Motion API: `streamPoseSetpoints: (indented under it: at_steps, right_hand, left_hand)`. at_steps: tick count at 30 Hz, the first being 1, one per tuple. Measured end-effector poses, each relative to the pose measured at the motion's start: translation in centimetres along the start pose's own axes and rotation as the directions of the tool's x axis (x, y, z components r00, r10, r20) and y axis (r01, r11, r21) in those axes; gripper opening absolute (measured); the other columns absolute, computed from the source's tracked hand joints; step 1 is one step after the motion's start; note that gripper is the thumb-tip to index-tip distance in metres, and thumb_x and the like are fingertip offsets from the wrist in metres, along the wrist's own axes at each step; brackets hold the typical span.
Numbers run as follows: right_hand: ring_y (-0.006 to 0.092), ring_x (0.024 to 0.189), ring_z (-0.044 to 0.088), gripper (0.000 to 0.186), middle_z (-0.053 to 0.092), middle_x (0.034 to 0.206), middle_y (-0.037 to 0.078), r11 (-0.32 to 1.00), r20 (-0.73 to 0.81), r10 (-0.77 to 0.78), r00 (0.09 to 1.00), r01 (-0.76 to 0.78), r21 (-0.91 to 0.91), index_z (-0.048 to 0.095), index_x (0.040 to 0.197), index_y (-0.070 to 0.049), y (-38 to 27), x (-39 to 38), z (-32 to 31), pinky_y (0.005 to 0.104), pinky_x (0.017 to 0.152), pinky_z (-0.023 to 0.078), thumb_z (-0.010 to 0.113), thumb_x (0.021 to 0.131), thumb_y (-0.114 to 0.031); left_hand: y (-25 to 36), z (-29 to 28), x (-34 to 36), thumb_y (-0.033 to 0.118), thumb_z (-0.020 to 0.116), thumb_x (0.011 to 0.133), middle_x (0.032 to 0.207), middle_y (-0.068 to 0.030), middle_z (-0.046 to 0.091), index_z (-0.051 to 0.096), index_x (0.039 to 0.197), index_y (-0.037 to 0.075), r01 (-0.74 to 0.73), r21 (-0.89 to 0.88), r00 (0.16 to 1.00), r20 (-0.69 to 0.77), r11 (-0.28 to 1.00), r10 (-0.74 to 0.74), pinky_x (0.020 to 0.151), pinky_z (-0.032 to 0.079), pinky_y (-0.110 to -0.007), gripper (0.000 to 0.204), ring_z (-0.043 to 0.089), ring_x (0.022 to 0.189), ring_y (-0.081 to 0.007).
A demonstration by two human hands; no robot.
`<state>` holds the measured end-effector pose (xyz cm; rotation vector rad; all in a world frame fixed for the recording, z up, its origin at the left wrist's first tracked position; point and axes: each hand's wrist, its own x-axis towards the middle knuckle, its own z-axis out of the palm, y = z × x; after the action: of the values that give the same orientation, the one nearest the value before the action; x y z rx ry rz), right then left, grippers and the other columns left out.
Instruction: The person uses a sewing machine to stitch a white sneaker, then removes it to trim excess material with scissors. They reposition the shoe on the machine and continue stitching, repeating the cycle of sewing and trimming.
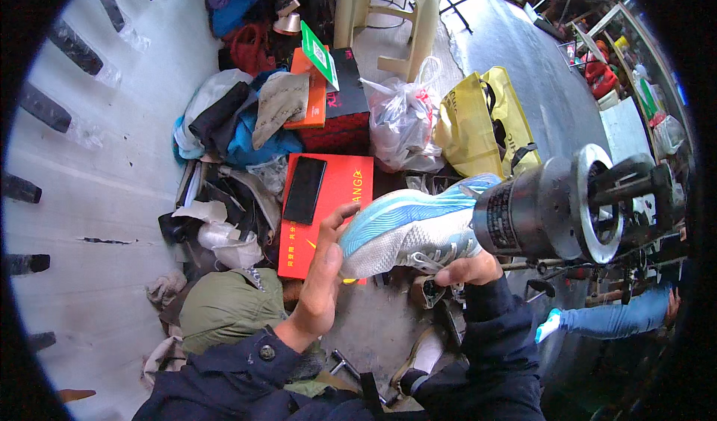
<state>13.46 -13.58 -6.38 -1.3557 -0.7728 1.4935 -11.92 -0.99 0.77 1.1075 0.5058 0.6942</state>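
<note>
A light blue and white sneaker (403,227) lies on its side in the air between my hands, its blue wavy sole facing up and away. My left hand (320,290) grips the toe end, thumb and fingers pressed against it. Under the laced upper near the other end, my right hand (472,269) is closed on the shoe, with part of its fingers hidden. The shoe's heel end meets a grey metal cylinder (515,216) of a machine with a round flange; whether they touch I cannot tell. Below the shoe is a red box (345,197) bearing a black phone (305,189).
A tied white plastic bag (403,122) and a yellow bag (474,126) stand beyond the shoe. Behind them is a beige stool (392,29). Piled cloths (224,122) and a green garment (231,309) lie at left. A person's jeans-clad leg (616,316) shows at right.
</note>
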Motion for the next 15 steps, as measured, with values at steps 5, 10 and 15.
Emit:
streamPoseSetpoints:
  at_steps: [5, 10, 15]
  right_hand:
    - [0.0245, 0.102, 0.066, 0.051, 0.07, 0.118, 0.011, 0.977, -0.102, -0.1, 0.99, 0.117, 0.179, 0.07, 0.114, 0.001, 1.8, 0.1, -0.4, 0.0368, 0.095, 0.051, 0.082, 0.069, -0.021]
    - [0.0219, 0.091, 0.067, 0.047, 0.072, 0.104, 0.011, 0.85, 0.07, -0.068, 0.995, 0.021, 0.527, 0.068, 0.114, 0.005, -2.4, -1.3, 0.8, 0.0349, 0.085, 0.054, 0.07, 0.069, -0.008]
    - [0.0244, 0.095, 0.068, 0.047, 0.072, 0.103, 0.012, 0.87, 0.016, -0.028, 0.999, 0.016, 0.493, 0.069, 0.11, 0.005, -4.7, -1.2, 2.3, 0.034, 0.088, 0.053, 0.066, 0.064, -0.004]
  left_hand:
    - [0.7, 0.3, -0.5, 0.041, 0.029, 0.108, 0.158, -0.015, 0.033, 0.021, 0.158, 0.001, -0.027, 0.101, 0.998, 0.062, 0.995, 0.021, 0.121, 0.024, -0.041, 0.065, 0.034, 0.146, -0.027]
    - [1.9, 0.1, -0.4, 0.034, 0.031, 0.11, 0.163, -0.0158, 0.029, 0.023, 0.159, 0.003, -0.184, 0.371, 0.981, 0.132, 0.91, 0.144, 0.121, 0.023, -0.04, 0.058, 0.029, 0.15, -0.0295]
    - [3.2, 1.1, -1.3, 0.022, 0.038, 0.11, 0.154, -0.0189, 0.045, 0.036, 0.154, 0.005, -0.3, 0.575, 0.949, 0.104, 0.761, 0.296, 0.113, 0.036, -0.037, 0.048, 0.045, 0.141, -0.032]
